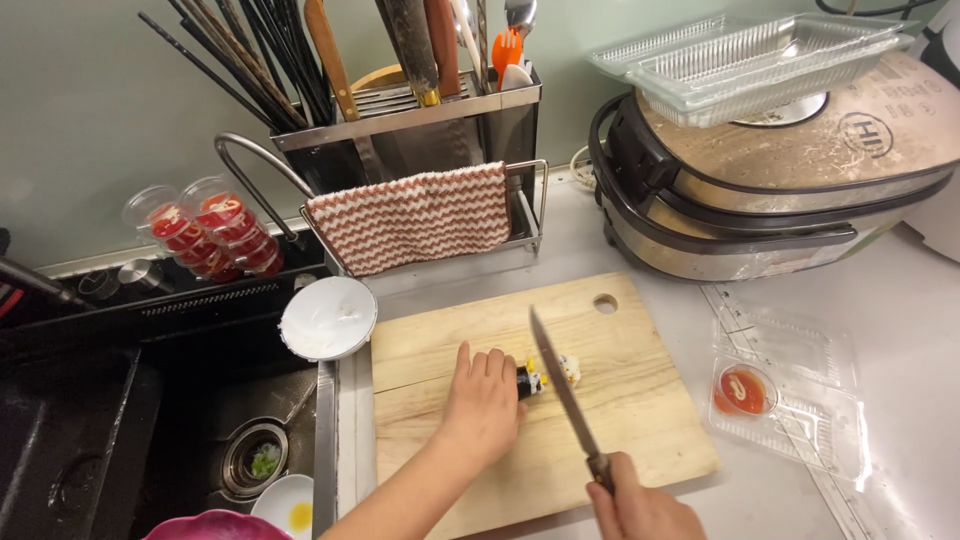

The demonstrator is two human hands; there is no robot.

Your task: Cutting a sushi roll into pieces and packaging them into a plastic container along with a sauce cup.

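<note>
The left hand (483, 400) lies palm down on the wooden cutting board (620, 420), fingers curled over a seaweed-wrapped rice roll (527, 381) and pinning it to the wood; only the roll's dark end shows past the fingertips. The right hand (640, 510) is closed around the handle of a kitchen knife (562, 392), whose long blade slants up and away from the person, its edge standing just right of the roll's exposed end, between the roll and a cut slice (568, 369) lying beside it on the board. The board rests on the pale counter (900, 300), with a round hole near its far right corner. To its right sits an opened clear plastic tray (800, 400) holding a small cup of red sauce (741, 392). Left of the board, a white round lid (327, 318) sits at the edge of the dark sink (90, 400), where a white dish with a yellow smear (288, 508) lies near the drain. Behind the board, a striped brown-and-white cloth (410, 218) hangs over the rail of a metal utensil rack (440, 125) filled with chopsticks and knives. More red sauce cups (205, 230) are stacked to its left. At the far right stands a large electric cooker (780, 190) with empty clear plastic trays (750, 55) on its lid.
</note>
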